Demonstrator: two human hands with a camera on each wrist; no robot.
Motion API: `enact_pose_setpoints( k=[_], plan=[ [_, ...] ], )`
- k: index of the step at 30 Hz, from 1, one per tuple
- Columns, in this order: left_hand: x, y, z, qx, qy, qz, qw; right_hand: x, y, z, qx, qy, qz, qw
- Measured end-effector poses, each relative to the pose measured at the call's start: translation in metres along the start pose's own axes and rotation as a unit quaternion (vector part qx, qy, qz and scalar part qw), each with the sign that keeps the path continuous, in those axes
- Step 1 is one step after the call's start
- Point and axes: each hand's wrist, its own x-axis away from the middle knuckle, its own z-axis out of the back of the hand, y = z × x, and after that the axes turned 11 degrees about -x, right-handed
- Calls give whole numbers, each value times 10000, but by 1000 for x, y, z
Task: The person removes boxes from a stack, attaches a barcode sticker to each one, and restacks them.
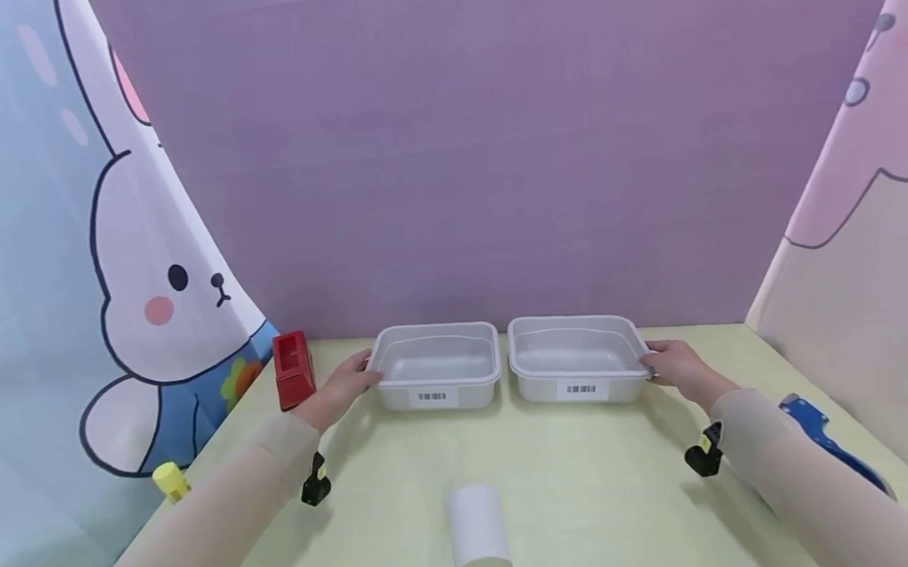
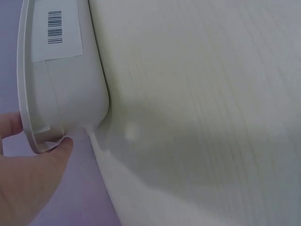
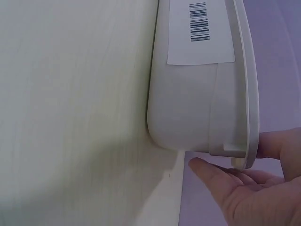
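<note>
Two white plastic bins stand side by side at the back of the table, a narrow gap between them, each with a barcode label on its front. My left hand (image 1: pixel 347 386) grips the outer end of the left bin (image 1: pixel 473 395) by its rim, and the left wrist view has the thumb (image 2: pixel 61 150) under the lip. At the opposite end, my right hand (image 1: pixel 682 367) holds the rim of the right bin (image 1: pixel 536 389); its thumb (image 3: pixel 207 174) lies below the edge in the right wrist view. Both bins look empty inside.
A red hollow block (image 1: pixel 294 372) sits left of the left bin. Nearer me are a yellow cylindrical piece (image 1: pixel 170 479) and a curved white piece (image 1: pixel 477 525). A blue-handled tool (image 1: pixel 819 429) lies partly behind my right forearm. Purple cloth (image 1: pixel 495 165) hangs behind the table.
</note>
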Motion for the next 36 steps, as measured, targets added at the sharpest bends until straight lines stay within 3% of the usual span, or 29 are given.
enact_pose_setpoints(
  k=[6,20,25,36],
  plan=[
    [1,-1,0,51,58,181,9998,4,-2,2,-536,-1,-201,9984],
    [2,-1,0,8,-89,204,9998,14,-15,5,-1016,121,-481,9936],
    [2,0,0,-7,-88,197,9998,17,-26,6,-874,243,-435,9949],
    [4,0,2,-58,-138,231,9996,17,-57,5,-1149,496,-213,9919]
  ],
)
